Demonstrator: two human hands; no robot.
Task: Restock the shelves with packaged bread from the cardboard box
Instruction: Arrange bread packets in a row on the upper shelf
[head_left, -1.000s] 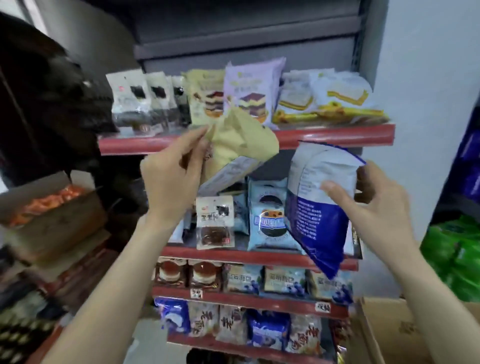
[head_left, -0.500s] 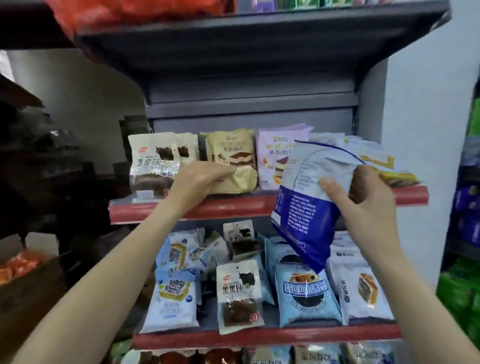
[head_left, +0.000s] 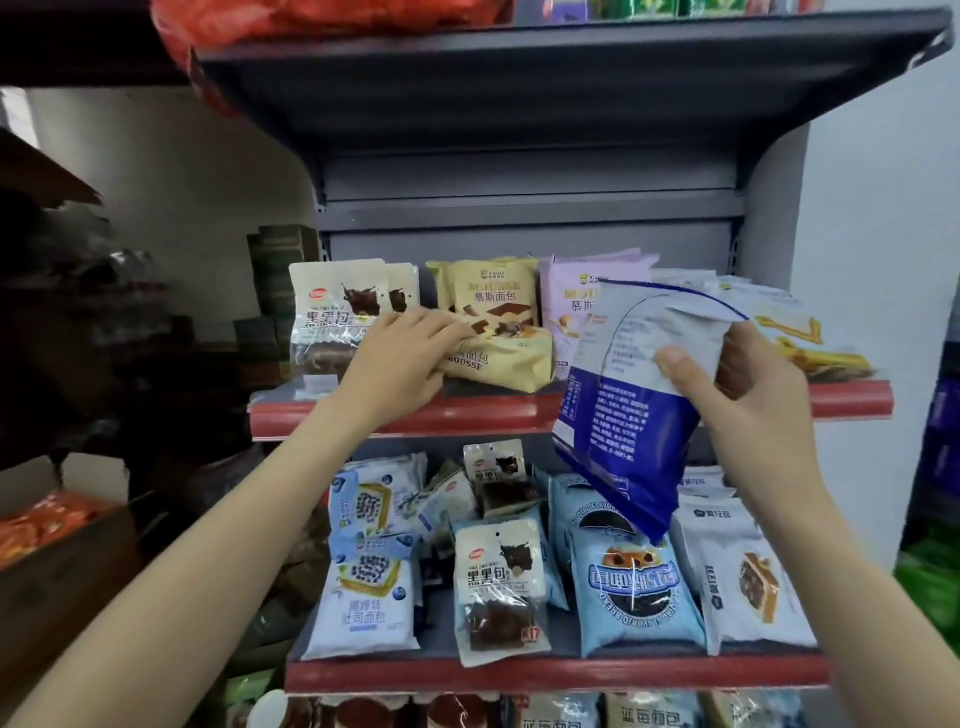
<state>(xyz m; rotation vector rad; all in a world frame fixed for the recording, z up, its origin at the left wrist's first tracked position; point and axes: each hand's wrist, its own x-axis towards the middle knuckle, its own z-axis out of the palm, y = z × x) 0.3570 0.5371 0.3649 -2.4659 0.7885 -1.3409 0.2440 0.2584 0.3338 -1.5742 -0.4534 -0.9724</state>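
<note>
We see our left hand (head_left: 402, 358) up on the upper shelf (head_left: 519, 413). Its fingers lie across a yellow bread pack (head_left: 501, 358) that lies flat at the front of the shelf. We cannot tell if the fingers curl round the pack or only press on it. Another yellow pack (head_left: 493, 291) stands right behind it, at 12 o'clock from it.

Our right hand (head_left: 748, 395) grips a blue and white bread bag (head_left: 628, 405). The thumb is on the front and the other fingers are behind. The bag is in the air in front of the upper shelf's red edge, tilted, with its low corner pointing to 5 o'clock.

At 9 o'clock from the flat yellow pack stands a white pack with dark bread (head_left: 337, 317). At 3 o'clock from the upright yellow pack stands a purple pack (head_left: 571, 296), partly hidden by the bag.

The lower shelf (head_left: 519, 675) holds many packs, among them a light blue round-bread pack (head_left: 634, 587). At 9 o'clock, far left, sits a cardboard box (head_left: 62, 571) with orange packs in it.
</note>
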